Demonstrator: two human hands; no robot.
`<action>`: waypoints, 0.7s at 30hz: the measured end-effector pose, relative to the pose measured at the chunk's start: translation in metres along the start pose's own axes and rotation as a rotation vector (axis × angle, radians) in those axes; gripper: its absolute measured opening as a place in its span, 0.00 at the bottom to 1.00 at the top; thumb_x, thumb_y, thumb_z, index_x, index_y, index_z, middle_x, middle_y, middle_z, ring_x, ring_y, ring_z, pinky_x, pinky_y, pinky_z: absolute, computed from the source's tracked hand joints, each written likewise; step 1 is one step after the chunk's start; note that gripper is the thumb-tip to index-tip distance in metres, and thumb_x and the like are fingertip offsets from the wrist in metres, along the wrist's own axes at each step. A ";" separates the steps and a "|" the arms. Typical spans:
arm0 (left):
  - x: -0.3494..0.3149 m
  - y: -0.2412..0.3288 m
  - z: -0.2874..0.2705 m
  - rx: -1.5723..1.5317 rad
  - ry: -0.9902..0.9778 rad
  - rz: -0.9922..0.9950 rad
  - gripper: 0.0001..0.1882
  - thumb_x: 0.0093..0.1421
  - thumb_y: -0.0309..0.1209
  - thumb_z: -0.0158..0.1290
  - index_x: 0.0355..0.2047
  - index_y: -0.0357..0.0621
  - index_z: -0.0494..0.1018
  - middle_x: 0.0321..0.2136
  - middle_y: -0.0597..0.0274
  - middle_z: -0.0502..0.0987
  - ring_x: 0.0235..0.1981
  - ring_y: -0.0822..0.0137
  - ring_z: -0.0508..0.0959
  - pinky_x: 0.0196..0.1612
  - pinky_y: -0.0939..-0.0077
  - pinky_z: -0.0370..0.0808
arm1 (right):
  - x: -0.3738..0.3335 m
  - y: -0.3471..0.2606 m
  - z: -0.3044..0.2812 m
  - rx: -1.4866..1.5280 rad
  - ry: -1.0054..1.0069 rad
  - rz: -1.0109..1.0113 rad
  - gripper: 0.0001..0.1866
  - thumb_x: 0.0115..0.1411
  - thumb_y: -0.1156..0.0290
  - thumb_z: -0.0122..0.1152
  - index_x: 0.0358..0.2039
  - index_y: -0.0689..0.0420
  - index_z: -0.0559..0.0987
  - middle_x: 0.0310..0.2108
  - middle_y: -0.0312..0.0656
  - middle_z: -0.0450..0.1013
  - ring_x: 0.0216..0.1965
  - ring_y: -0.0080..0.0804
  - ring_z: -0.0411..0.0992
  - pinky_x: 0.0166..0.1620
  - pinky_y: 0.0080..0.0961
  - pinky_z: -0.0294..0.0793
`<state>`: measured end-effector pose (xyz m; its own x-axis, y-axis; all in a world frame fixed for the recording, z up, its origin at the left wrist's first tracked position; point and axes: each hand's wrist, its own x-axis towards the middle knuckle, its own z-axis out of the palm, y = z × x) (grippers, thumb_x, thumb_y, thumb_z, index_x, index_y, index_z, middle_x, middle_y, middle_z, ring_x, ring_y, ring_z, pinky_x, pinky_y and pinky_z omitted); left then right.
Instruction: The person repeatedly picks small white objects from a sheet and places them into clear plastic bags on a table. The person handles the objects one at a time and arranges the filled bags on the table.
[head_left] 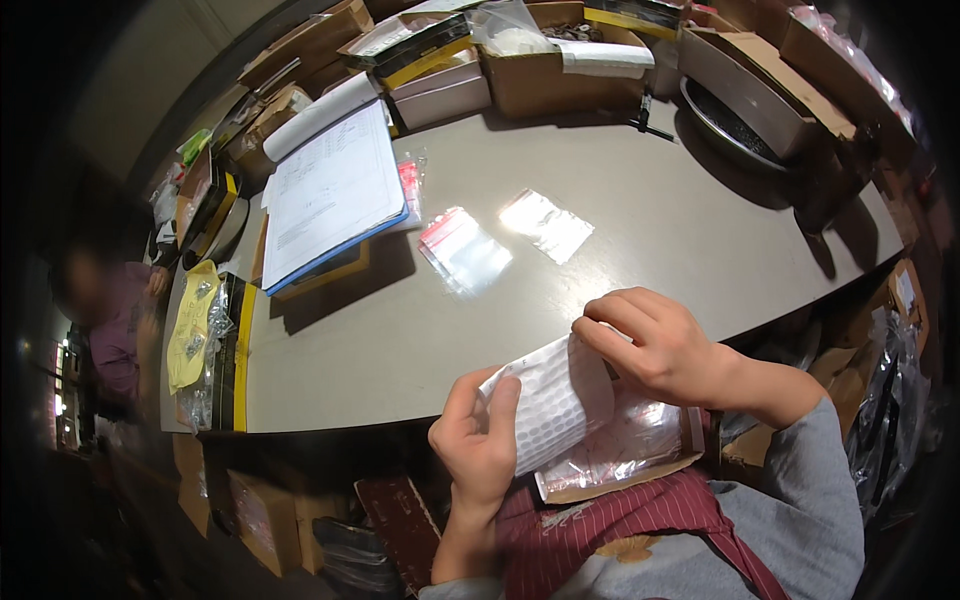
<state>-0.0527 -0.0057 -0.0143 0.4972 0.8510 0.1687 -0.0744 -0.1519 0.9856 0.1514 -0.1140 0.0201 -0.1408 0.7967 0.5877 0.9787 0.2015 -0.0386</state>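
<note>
A white sheet of round stickers (560, 400), printed with rows of grey dots, is held tilted over my lap. My left hand (478, 435) is closed on its left edge, with the thumb lying on the front. At the upper right corner my right hand (650, 340) is closed too, its fingers bent over the sheet's edge. Whether a single sticker is between those fingertips is hidden. Just below the sheet, a shallow cardboard box (625, 482) with clear plastic bags (640, 435) in it rests on my lap.
Small clear zip bags (465, 250) and a second stack of bags (548, 225) lie on the grey table (400, 340). A clipboard with papers (335, 190) stands left. Boxes (560, 85) line the back, with a dark round pan (735, 125) at right. Another person (120, 320) is far left.
</note>
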 end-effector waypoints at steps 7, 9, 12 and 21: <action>0.028 0.007 -0.009 -0.130 -0.020 -0.030 0.07 0.65 0.21 0.57 0.42 0.28 0.77 0.28 0.65 0.80 0.28 0.81 0.74 0.32 0.87 0.69 | 0.024 0.012 0.010 -0.030 -0.008 -0.079 0.17 0.45 0.72 0.60 0.38 0.63 0.77 0.35 0.43 0.70 0.33 0.37 0.73 0.38 0.30 0.77; 0.037 0.007 -0.011 -0.195 -0.015 -0.049 0.08 0.65 0.21 0.57 0.42 0.28 0.77 0.29 0.64 0.80 0.29 0.81 0.75 0.33 0.87 0.69 | 0.028 0.015 0.013 -0.044 -0.045 -0.108 0.17 0.45 0.72 0.60 0.37 0.62 0.77 0.35 0.43 0.70 0.33 0.36 0.72 0.37 0.29 0.77; 0.049 0.003 -0.020 -0.258 -0.036 -0.098 0.09 0.65 0.22 0.56 0.43 0.28 0.77 0.31 0.63 0.81 0.30 0.80 0.76 0.34 0.88 0.70 | 0.037 0.025 0.020 -0.043 -0.058 -0.233 0.15 0.46 0.71 0.60 0.36 0.62 0.77 0.35 0.42 0.69 0.32 0.35 0.71 0.35 0.30 0.77; 0.056 -0.002 -0.024 -0.121 -0.023 -0.154 0.07 0.65 0.25 0.58 0.40 0.32 0.79 0.25 0.70 0.77 0.27 0.83 0.71 0.31 0.87 0.67 | 0.078 0.076 0.011 0.394 -0.276 0.085 0.06 0.57 0.75 0.62 0.35 0.61 0.78 0.36 0.47 0.76 0.36 0.46 0.77 0.36 0.39 0.77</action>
<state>-0.0449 0.0546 -0.0065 0.5303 0.8477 0.0168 -0.0989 0.0421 0.9942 0.2131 -0.0307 0.0542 -0.1492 0.9304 0.3349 0.8650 0.2869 -0.4116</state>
